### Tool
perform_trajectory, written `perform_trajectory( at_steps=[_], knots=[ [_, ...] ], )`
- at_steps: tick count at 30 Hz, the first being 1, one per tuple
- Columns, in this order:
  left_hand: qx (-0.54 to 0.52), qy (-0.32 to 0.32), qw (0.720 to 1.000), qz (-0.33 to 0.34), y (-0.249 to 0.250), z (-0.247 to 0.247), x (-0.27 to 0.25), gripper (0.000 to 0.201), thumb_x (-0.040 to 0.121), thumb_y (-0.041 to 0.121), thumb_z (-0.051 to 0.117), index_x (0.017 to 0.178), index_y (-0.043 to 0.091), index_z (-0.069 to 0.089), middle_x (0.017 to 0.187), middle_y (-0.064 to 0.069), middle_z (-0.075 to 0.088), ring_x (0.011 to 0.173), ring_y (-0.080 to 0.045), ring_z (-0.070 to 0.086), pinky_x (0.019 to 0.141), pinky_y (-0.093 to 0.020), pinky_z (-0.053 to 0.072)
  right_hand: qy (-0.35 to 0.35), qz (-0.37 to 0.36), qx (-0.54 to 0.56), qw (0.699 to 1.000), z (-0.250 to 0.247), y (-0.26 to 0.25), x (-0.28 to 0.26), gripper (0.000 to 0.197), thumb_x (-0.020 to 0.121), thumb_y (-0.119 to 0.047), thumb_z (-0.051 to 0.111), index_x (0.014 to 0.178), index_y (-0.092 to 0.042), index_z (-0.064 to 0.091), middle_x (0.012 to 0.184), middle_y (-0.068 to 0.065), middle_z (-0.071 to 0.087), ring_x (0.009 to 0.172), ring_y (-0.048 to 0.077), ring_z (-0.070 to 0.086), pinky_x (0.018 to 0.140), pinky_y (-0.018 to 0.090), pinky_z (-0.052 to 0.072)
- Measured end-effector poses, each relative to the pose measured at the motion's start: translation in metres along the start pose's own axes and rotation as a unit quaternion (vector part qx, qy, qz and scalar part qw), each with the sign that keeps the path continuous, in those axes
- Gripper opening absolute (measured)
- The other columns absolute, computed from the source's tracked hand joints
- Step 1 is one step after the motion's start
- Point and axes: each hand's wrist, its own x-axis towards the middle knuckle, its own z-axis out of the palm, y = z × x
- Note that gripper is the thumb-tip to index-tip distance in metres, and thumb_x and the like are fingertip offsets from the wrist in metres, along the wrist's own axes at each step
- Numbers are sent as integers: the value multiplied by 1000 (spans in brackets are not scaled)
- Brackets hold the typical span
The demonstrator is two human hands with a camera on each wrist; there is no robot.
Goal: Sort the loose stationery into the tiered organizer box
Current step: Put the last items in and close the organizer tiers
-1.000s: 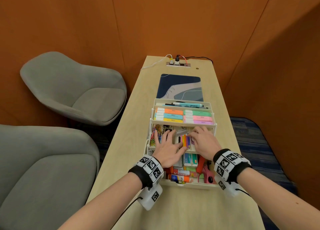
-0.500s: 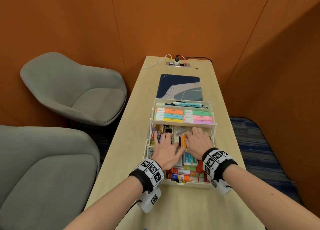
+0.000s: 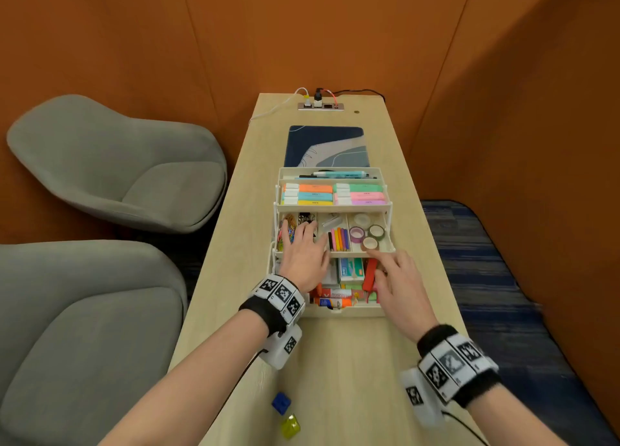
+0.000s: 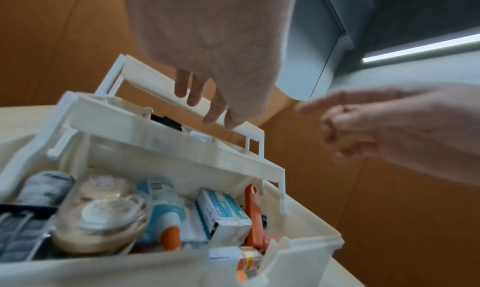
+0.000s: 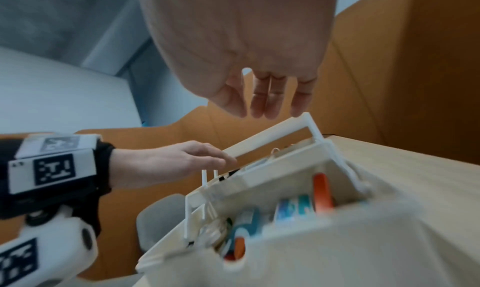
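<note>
Now: left hand [image 3: 303, 258] flat on the box [image 3: 389, 241], right hand [image 3: 399, 283] relaxed, empty; we fetch the clips [image 3: 285, 412] behind both wrists.

Bare forearms; black wristbands [image 3: 265, 311] carry white marker-printed blocks [image 3: 451, 365] and camera housings [image 3: 281, 348].

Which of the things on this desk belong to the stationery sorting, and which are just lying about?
Job: tiered organizer box; highlighters; washi tape rolls; blue and yellow pieces loose on the desk.

Lying about: desk mat; power socket strip; grey chairs.
</note>
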Motion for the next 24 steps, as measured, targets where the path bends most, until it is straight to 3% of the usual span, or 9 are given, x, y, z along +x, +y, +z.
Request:
perform_trajectory(
  at_steps=[3, 5, 7, 10, 13, 17, 20, 22, 24],
  knots=[
    [-44, 66, 996, 29, 3, -1, -30, 39, 92, 25, 45, 130, 20, 50, 137, -7, 45, 130, -24, 37, 114, -52, 13, 6, 50, 39, 998, 7, 16, -56, 33, 95, -11, 47, 126, -23, 54, 91, -16, 42, 90, 6, 45, 84, 26, 45],
    [-83, 130, 986, 58, 5, 4, -57, 30, 89, 20, 48, 118, 19, 57, 117, -3, 55, 110, -21, 49, 102, -44, 32, -24, 49, 23, 998, 16, 29, -91, 31, 94, -7, 48, 119, -21, 59, 90, -14, 43, 90, 8, 46, 83, 25, 44],
    [-120, 130, 981, 80, 4, 15, -89, 24, 89, 20, 44, 104, 18, 61, 99, 1, 58, 92, -18, 52, 85, -34, 39, -67, 46, 7, 997, 27, 41, -122, 29, 93, -4, 48, 113, -19, 63, 93, -8, 48, 96, 9, 49, 87, 25, 44],
    [-159, 42, 983, 88, 3, 37, -134, 24, 88, 19, 42, 94, 16, 65, 88, 1, 67, 84, -20, 60, 77, -31, 44, -156, 65, -12, 986, 35, 51, -155, 27, 94, -7, 45, 106, -20, 66, 94, -7, 49, 99, 11, 53, 85, 22, 43],
    [-176, -53, 982, 38, -3, 55, -168, 21, 90, 12, 47, 101, 14, 65, 98, -1, 68, 94, -21, 60, 82, -31, 44, -214, 70, -29, 974, 38, 48, -173, 26, 96, -13, 42, 107, -21, 65, 95, -6, 48, 94, 10, 54, 81, 20, 42],
    [-197, -69, 976, -62, -18, 69, -202, 19, 92, 14, 48, 101, 15, 64, 98, -2, 60, 93, -21, 58, 80, -33, 46, -245, 49, -28, 968, 41, 38, -186, 25, 96, -14, 42, 107, -19, 65, 95, -5, 46, 86, 13, 56, 76, 22, 42],
    [-200, -111, 969, -97, -25, 71, -217, 24, 93, 27, 51, 114, 20, 60, 108, -1, 52, 100, -18, 55, 86, -33, 47, -272, 35, -22, 961, 46, 30, -190, 26, 97, -15, 41, 107, -20, 64, 98, -4, 46, 87, 13, 57, 79, 25, 44],
    [-204, -162, 963, -70, -23, 72, -225, 42, 87, 43, 59, 125, 28, 53, 118, 0, 43, 109, -17, 48, 91, -35, 46, -278, 23, -20, 960, 50, 22, -187, 26, 97, -16, 40, 107, -20, 64, 100, -3, 47, 88, 15, 58, 80, 25, 44],
    [-174, -222, 959, -20, -16, 75, -232, 60, 77, 55, 66, 130, 33, 47, 123, 1, 36, 109, -17, 44, 89, -36, 47, -284, 5, -24, 959, 54, 15, -180, 27, 96, -15, 40, 107, -18, 64, 102, -1, 48, 90, 17, 59, 81, 25, 44]
  ],
)
